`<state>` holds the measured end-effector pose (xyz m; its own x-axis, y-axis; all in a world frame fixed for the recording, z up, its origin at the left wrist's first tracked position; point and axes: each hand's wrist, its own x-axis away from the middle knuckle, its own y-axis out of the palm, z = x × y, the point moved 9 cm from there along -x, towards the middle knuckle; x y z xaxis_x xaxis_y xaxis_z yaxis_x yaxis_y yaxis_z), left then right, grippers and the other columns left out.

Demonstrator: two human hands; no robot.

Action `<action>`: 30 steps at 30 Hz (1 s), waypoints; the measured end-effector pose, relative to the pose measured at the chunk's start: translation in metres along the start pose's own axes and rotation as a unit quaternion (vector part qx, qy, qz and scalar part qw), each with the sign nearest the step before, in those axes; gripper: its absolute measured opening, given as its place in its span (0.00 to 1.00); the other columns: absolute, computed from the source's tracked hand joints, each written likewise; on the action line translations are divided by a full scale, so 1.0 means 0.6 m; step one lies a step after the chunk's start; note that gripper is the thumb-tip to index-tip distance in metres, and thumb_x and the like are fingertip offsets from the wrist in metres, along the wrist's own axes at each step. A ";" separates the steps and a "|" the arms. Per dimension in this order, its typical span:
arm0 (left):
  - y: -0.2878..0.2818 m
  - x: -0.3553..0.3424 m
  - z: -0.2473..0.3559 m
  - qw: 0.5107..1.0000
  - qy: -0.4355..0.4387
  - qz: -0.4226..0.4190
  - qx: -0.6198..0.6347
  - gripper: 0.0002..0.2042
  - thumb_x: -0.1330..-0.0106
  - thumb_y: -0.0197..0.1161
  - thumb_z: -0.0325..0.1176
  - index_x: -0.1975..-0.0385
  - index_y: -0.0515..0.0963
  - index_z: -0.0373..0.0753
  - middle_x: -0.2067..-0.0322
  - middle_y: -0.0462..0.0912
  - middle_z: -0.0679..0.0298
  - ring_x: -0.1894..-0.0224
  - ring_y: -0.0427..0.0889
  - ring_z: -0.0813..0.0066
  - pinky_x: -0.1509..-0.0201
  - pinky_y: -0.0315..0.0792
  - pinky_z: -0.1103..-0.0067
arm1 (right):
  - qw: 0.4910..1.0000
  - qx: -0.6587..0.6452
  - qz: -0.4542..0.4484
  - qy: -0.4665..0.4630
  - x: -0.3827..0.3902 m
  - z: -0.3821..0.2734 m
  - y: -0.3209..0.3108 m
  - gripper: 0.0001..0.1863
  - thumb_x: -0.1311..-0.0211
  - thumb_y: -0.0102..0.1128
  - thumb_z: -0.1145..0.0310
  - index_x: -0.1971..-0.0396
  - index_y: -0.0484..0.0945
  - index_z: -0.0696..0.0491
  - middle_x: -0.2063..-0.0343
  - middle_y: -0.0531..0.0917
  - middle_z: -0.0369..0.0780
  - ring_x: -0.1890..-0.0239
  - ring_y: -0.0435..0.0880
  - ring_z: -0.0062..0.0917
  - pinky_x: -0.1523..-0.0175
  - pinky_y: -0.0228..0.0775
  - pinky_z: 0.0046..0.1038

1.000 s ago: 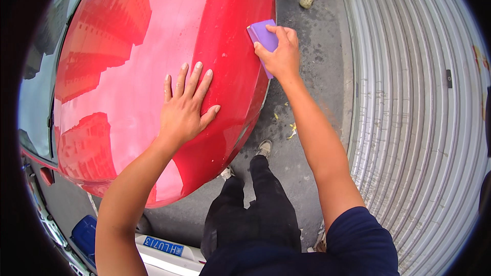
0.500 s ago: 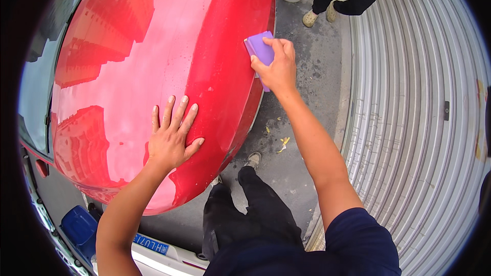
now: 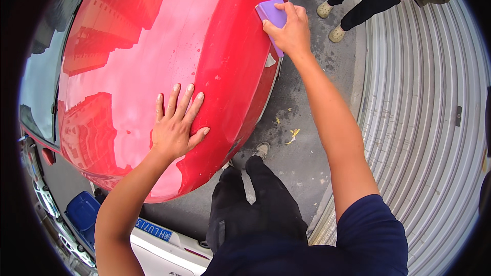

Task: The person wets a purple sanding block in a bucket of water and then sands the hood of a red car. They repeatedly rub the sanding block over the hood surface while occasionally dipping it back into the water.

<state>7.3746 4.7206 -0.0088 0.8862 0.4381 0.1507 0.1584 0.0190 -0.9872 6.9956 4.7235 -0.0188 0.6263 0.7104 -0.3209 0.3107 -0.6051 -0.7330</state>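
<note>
Fingers of the right hand pinch a straight-edged purple block at the curving edge of the glossy, droplet-specked red bonnet. Well to their lower left, the left hand's fingers lie spread on the same slick panel, open paint between; right of the pinching fingers, dark-spotted grey pavement leaves room before the ribbed shutter.

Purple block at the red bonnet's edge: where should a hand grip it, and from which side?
Probably across its width, thumb and fingers spread over the outward face, much as the right hand does. Come from the picture's lower right: the purple block is a flat slab, longer than wide, its other side toward the red bonnet.
</note>
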 end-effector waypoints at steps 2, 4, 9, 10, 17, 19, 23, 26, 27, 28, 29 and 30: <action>-0.005 -0.004 0.001 1.000 0.002 0.003 -0.002 0.42 0.25 0.57 0.65 0.15 0.58 0.52 0.15 0.54 0.59 0.13 0.47 0.48 0.14 0.40 0.41 | 0.999 -0.019 -0.036 0.007 0.086 -0.017 0.003 0.30 0.46 0.79 0.56 0.43 0.82 0.49 0.45 0.77 0.45 0.40 0.78 0.45 0.34 0.76 0.44; 0.002 -0.006 -0.001 0.999 -0.009 -0.030 -0.006 0.42 0.24 0.56 0.64 0.15 0.58 0.52 0.15 0.54 0.59 0.13 0.46 0.49 0.14 0.40 0.42 | 0.998 -0.036 0.016 -0.038 0.176 -0.055 -0.024 0.30 0.47 0.80 0.58 0.43 0.81 0.50 0.46 0.76 0.45 0.42 0.78 0.45 0.36 0.76 0.45; -0.012 0.010 0.008 1.000 0.008 0.014 0.008 0.41 0.22 0.54 0.60 0.14 0.55 0.50 0.14 0.52 0.58 0.12 0.44 0.50 0.13 0.39 0.44 | 0.999 -0.041 -0.004 -0.004 0.356 -0.125 -0.035 0.31 0.50 0.81 0.60 0.44 0.81 0.49 0.48 0.74 0.44 0.43 0.77 0.44 0.38 0.74 0.46; -0.023 0.009 0.011 0.998 0.022 0.052 0.011 0.41 0.21 0.55 0.59 0.14 0.54 0.49 0.14 0.51 0.58 0.12 0.43 0.50 0.13 0.38 0.44 | 0.999 -0.043 -0.002 -0.016 0.384 -0.145 -0.037 0.32 0.50 0.81 0.60 0.44 0.81 0.49 0.48 0.74 0.44 0.43 0.77 0.44 0.39 0.73 0.46; -0.014 0.005 0.008 1.000 0.011 0.025 -0.006 0.40 0.20 0.53 0.59 0.14 0.54 0.48 0.14 0.50 0.58 0.12 0.43 0.51 0.13 0.37 0.44 | 0.996 -0.079 -0.040 -0.006 0.514 -0.199 -0.044 0.33 0.53 0.83 0.64 0.45 0.81 0.51 0.46 0.74 0.46 0.45 0.78 0.45 0.39 0.75 0.44; -0.008 -0.014 0.006 1.000 -0.019 -0.022 -0.012 0.40 0.19 0.53 0.59 0.14 0.54 0.47 0.14 0.50 0.57 0.12 0.43 0.51 0.13 0.37 0.45 | 0.984 -0.165 -0.064 0.004 0.544 -0.194 -0.053 0.33 0.54 0.83 0.64 0.45 0.82 0.51 0.46 0.75 0.46 0.45 0.79 0.45 0.39 0.75 0.43; -0.062 -0.119 0.061 0.992 0.077 0.085 0.046 0.41 0.19 0.52 0.61 0.15 0.56 0.43 0.15 0.54 0.57 0.12 0.48 0.53 0.12 0.41 0.48 | 0.917 -0.362 -0.080 0.149 0.617 -0.132 -0.074 0.34 0.46 0.79 0.63 0.39 0.77 0.51 0.45 0.76 0.43 0.42 0.79 0.35 0.38 0.75 0.38; -0.100 -0.254 0.105 0.970 0.140 0.198 -0.007 0.43 0.21 0.51 0.67 0.17 0.59 0.40 0.15 0.55 0.58 0.13 0.50 0.56 0.12 0.46 0.50 | 0.732 -0.599 -0.050 0.321 0.688 -0.071 -0.067 0.37 0.38 0.74 0.60 0.31 0.69 0.50 0.41 0.76 0.40 0.42 0.78 0.28 0.37 0.74 0.34; -0.083 -0.306 0.111 0.978 0.130 0.160 -0.028 0.44 0.21 0.49 0.68 0.17 0.59 0.40 0.15 0.55 0.57 0.13 0.50 0.57 0.12 0.46 0.51 | 0.686 -0.629 -0.042 0.362 0.709 -0.055 -0.065 0.38 0.35 0.71 0.54 0.29 0.65 0.50 0.39 0.75 0.41 0.40 0.79 0.29 0.38 0.79 0.37; -0.087 -0.350 0.121 0.973 0.140 0.185 -0.005 0.45 0.21 0.48 0.70 0.17 0.59 0.39 0.15 0.56 0.57 0.13 0.50 0.58 0.12 0.47 0.52 | 0.657 -0.657 -0.044 0.368 0.723 -0.046 -0.066 0.39 0.34 0.70 0.52 0.28 0.64 0.50 0.39 0.76 0.42 0.41 0.80 0.30 0.40 0.81 0.38; -0.066 -0.393 0.126 0.979 0.134 0.148 -0.033 0.45 0.21 0.47 0.70 0.17 0.59 0.38 0.15 0.56 0.56 0.13 0.50 0.58 0.12 0.47 0.52 | 0.622 -0.679 -0.036 0.388 0.738 -0.034 -0.065 0.40 0.33 0.68 0.49 0.27 0.64 0.51 0.40 0.77 0.43 0.42 0.82 0.31 0.42 0.84 0.40; -0.057 -0.421 0.135 0.978 0.140 0.147 -0.039 0.46 0.21 0.47 0.71 0.17 0.59 0.37 0.15 0.56 0.56 0.13 0.51 0.59 0.12 0.47 0.53 | 0.588 -0.701 -0.025 0.403 0.750 -0.022 -0.065 0.42 0.33 0.67 0.47 0.26 0.63 0.51 0.40 0.78 0.45 0.43 0.84 0.32 0.44 0.87 0.41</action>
<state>7.1102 4.6824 -0.0172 0.9811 0.1515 -0.1203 -0.0985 -0.1443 -0.9846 7.2749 5.0620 -0.1268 0.5509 0.6804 0.4834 0.2735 -0.6943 0.6657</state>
